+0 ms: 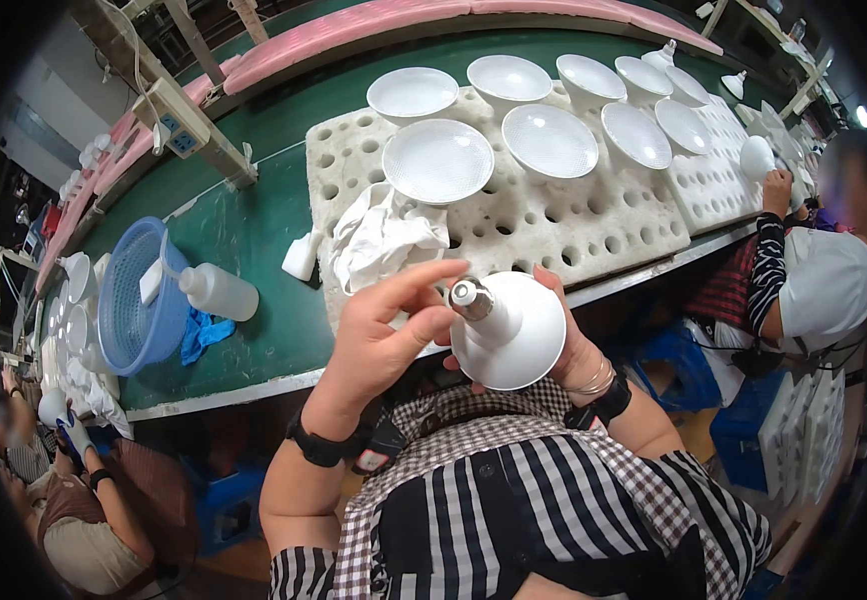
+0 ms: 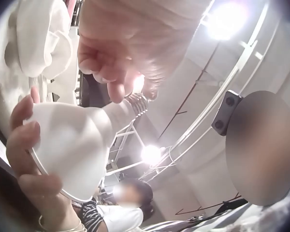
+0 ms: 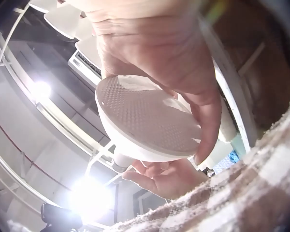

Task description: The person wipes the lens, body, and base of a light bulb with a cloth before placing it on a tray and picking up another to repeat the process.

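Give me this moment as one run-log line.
right hand: holds bulb by rim | left hand: at screw base | tray: more bulbs, faces up; cloth

White cone-shaped bulb [image 1: 514, 340], textured face [image 3: 140, 116], silver screw base [image 1: 472, 298], tilted, held by its rim [image 3: 135, 145]

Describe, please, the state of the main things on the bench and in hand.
White cone-shaped lamp: held in right hand, unlit
White round lamps: wide faces up, unlit
White foam board: many holes empty
White cloth: crumpled
Blue plastic basket: uncovered
White plastic bottle: nozzle attached
Blue cloth: crumpled
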The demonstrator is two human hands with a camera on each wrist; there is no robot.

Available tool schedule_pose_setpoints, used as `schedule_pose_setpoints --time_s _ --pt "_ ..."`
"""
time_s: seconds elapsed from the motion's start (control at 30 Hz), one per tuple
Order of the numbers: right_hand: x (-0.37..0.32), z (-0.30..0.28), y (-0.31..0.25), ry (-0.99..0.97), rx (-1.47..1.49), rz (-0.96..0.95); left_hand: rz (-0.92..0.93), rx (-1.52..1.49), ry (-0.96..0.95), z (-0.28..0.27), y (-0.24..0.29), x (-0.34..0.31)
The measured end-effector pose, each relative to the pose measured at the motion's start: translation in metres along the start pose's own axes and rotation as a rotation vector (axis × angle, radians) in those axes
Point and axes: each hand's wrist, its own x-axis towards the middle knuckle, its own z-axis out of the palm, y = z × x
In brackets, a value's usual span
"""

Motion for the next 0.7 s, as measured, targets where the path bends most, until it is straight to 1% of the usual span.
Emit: schedule_pose_setpoints --time_s 0.07,0.1,0.13,0.2,0.23,0.33,0.4,0.47,0.53,0.6,0.63,0.7 --pt "-0.001 0.000 0.000 0.018 -0.016 0.009 -0.154 -0.192 -0.053 0.007 0.006 -0.001" --pt "-0.003 0.002 0.000 0.035 0.025 0.056 -0.164 -0.272 -0.054 0.007 0.001 0.001" --pt "-0.003 0.003 -0.001 0.050 0.065 0.102 -0.166 -0.273 -0.054 0.004 -0.003 0.001" --pt "-0.004 0.000 0.000 0.067 0.108 0.136 -0.249 -0.371 -0.117 -0.004 -0.009 0.001" --pt "-0.004 -0.001 0.001 0.082 0.149 0.172 -0.313 -0.498 -0.073 0.000 -0.010 0.002" --pt "-0.005 0.003 0.003 0.093 0.150 0.167 -0.375 -0.540 -0.040 0.001 -0.003 0.004" --pt "-0.004 0.006 0.005 0.102 0.189 0.174 -0.372 -0.595 -0.047 -0.002 -0.002 0.005" --pt "-0.004 0.011 0.006 0.117 0.149 0.208 -0.345 -0.660 -0.067 -0.001 -0.011 0.005" --pt "-0.003 0.017 0.006 0.104 0.165 0.217 -0.364 -0.613 -0.057 -0.001 -0.014 0.001" --pt "-0.002 0.018 0.008 0.094 0.184 0.222 -0.290 -0.653 -0.057 -0.003 -0.011 -0.004" --pt "-0.002 0.018 0.008 0.091 0.165 0.221 -0.291 -0.652 -0.059 -0.001 -0.010 -0.006" --pt "-0.003 0.018 0.007 0.088 0.147 0.221 -0.165 -0.546 0.014 0.001 -0.010 -0.010"
